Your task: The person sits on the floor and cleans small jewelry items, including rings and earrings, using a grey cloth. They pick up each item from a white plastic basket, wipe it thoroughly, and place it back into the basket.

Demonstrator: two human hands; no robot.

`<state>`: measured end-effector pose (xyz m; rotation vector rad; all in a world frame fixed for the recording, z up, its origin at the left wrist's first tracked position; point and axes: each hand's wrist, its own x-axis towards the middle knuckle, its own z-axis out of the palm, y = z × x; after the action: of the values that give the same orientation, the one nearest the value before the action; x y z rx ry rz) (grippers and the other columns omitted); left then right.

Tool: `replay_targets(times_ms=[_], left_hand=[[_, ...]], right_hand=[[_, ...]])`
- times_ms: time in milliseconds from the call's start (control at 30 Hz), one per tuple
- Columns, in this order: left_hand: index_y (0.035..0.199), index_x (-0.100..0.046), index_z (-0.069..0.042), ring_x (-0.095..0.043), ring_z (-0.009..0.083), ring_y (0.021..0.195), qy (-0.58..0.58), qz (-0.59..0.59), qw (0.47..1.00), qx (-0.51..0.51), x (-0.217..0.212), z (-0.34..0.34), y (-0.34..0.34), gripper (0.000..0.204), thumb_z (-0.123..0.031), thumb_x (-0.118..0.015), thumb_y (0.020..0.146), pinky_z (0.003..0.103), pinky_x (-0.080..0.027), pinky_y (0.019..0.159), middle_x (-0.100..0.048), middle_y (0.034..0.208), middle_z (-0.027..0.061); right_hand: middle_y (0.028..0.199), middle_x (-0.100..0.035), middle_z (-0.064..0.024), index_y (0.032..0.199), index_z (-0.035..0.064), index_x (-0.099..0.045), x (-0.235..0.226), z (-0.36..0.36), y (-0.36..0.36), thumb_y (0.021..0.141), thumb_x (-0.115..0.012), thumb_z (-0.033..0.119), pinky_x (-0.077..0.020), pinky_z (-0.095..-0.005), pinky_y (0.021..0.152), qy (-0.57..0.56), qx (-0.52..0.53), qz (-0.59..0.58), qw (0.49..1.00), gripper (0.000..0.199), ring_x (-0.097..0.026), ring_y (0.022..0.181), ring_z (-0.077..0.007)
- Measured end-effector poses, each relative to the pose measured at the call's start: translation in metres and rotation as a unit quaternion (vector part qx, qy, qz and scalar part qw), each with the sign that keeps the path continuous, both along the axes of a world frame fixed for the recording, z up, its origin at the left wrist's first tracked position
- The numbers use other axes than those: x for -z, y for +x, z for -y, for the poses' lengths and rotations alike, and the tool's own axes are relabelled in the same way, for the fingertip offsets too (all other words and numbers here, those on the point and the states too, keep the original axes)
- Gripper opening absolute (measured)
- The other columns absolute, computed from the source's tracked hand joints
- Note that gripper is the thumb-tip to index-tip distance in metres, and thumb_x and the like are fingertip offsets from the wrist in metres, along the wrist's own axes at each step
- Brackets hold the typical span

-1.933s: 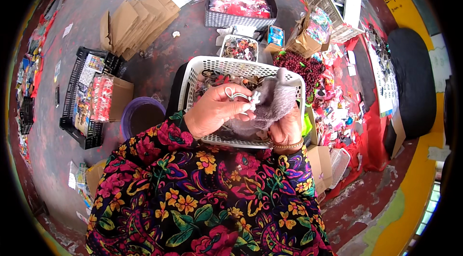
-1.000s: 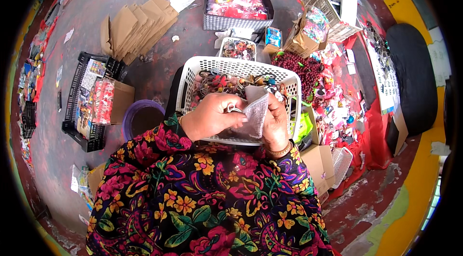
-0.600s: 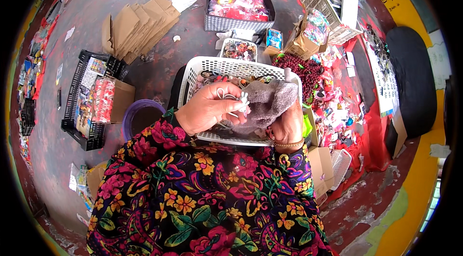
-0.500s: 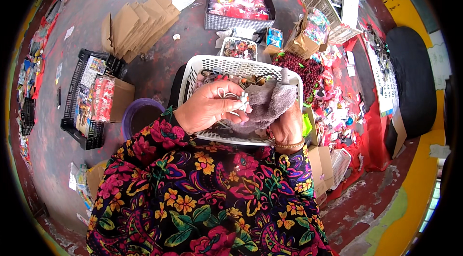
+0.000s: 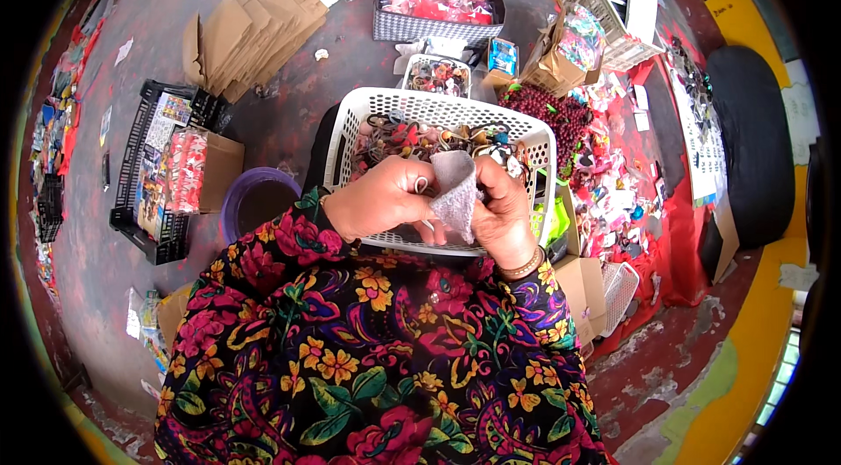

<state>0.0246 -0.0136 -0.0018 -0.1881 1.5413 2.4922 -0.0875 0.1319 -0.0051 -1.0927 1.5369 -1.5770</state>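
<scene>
A small clear plastic bag (image 5: 457, 193) is held upright between both hands over a white plastic basket (image 5: 438, 108) on my lap. My left hand (image 5: 378, 200) pinches the bag's left edge near its top. My right hand (image 5: 503, 212) grips the bag from the right side and underneath. The basket holds several small dark and colourful trinkets (image 5: 412, 136). Both sleeves are of a bright floral cloth (image 5: 368, 351). What is inside the bag cannot be made out.
On the floor stand a purple bucket (image 5: 254, 199), a black crate (image 5: 144, 171) with packets, a brown carton (image 5: 200, 169), flattened cardboard (image 5: 250, 27), a chequered box (image 5: 436, 2) of red goods, a pile of dark red beads (image 5: 552, 107), and cartons at right.
The bag was spread wide and flat between my hands a second ago; now it is gathered narrower and upright. Both hands have stayed over the basket, shifting only slightly.
</scene>
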Motion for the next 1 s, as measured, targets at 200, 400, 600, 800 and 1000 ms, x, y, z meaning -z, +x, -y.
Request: replay_targets(times_ms=[200,400,600,800,1000], left_hand=[[0.093,-0.053,0.003,-0.062,0.0184,0.071,-0.028,-0.021,0.999,-0.002,0.005,-0.003,-0.002,0.010,-0.003,-0.053,0.084,0.029,-0.051,0.066,-0.062,0.078,0.0117],[0.096,-0.053,0.001,-0.060,0.0185,0.080,0.102,-0.024,0.990,-0.098,0.010,-0.001,-0.002,0.011,-0.001,-0.053,0.084,0.027,-0.049,0.069,-0.059,0.092,0.0107],[0.095,-0.052,0.001,-0.061,0.0162,0.076,0.013,-0.012,0.992,-0.123,0.002,-0.001,-0.002,0.012,-0.001,-0.053,0.084,0.025,-0.049,0.067,-0.059,0.086,0.0083],[0.089,-0.053,0.002,-0.059,0.0124,0.071,-0.065,-0.026,0.989,-0.127,0.006,-0.001,-0.002,0.007,0.001,-0.055,0.082,0.025,-0.049,0.065,-0.059,0.081,0.0065],[0.085,-0.054,0.002,-0.059,0.0122,0.069,-0.129,-0.038,0.986,-0.098,0.008,-0.004,-0.001,0.006,0.005,-0.054,0.080,0.025,-0.049,0.062,-0.060,0.075,0.0068]], right_hand=[[0.075,-0.059,-0.0026,0.093,0.0031,-0.050,0.019,0.004,0.003,0.088,-0.048,0.006,-0.0480,-0.0251,0.061,0.018,0.168,-0.216,0.962,0.006,-0.060,0.070,-0.0147],[0.093,-0.060,-0.0070,0.108,0.0031,-0.052,0.019,0.002,-0.015,0.090,-0.044,0.008,-0.0510,-0.0304,0.071,-0.159,0.094,0.415,0.891,0.020,-0.060,0.082,-0.0156],[0.102,-0.059,-0.0078,0.112,0.0017,-0.049,-0.003,0.001,-0.013,0.091,-0.043,0.009,-0.0480,-0.0282,0.079,-0.071,0.074,0.372,0.923,0.023,-0.058,0.089,-0.0158],[0.096,-0.059,-0.0025,0.107,0.0007,-0.052,0.007,-0.002,-0.005,0.086,-0.053,0.004,-0.0455,-0.0244,0.077,-0.004,0.035,0.147,0.989,0.022,-0.055,0.085,-0.0088],[0.078,-0.060,-0.0011,0.089,0.0000,-0.059,0.000,-0.001,0.000,0.078,-0.057,0.000,-0.0463,-0.0223,0.064,0.055,0.089,0.076,0.992,0.011,-0.054,0.069,-0.0069]])
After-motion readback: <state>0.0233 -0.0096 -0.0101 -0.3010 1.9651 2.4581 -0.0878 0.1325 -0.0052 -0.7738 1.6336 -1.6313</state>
